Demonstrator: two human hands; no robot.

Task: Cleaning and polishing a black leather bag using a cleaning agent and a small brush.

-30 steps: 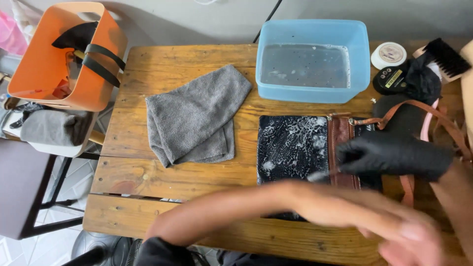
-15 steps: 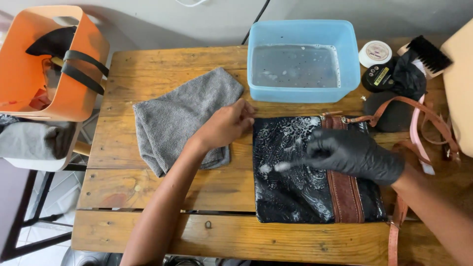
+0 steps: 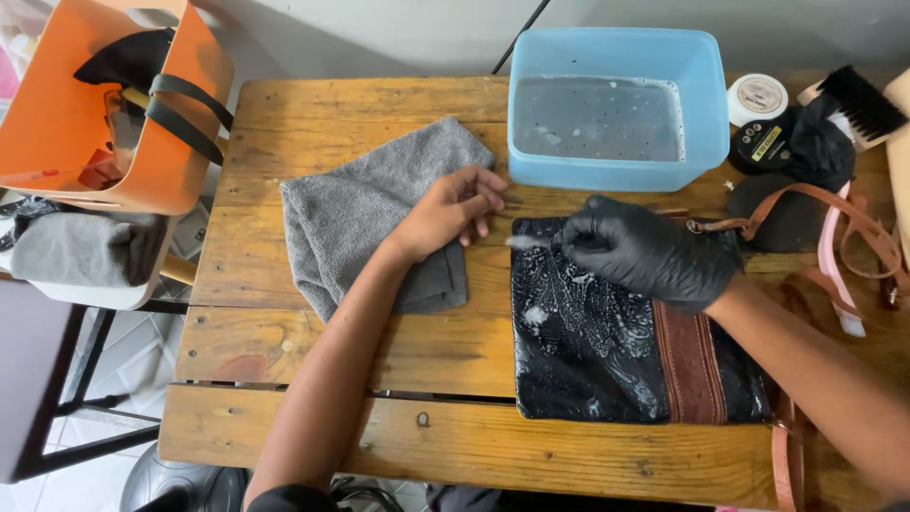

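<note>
Wooden table (image 3: 313, 360): wet, soapy black bag (image 3: 588, 351), likely soft and slippery.
Gloved right hand (image 3: 654, 254) pinches a small brush (image 3: 527, 243); bare left hand (image 3: 453, 209) rests loosely open on grey cloth (image 3: 360, 209).

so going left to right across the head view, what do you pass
orange basket → grey cloth → bare left hand → gloved right hand → black brush
</note>
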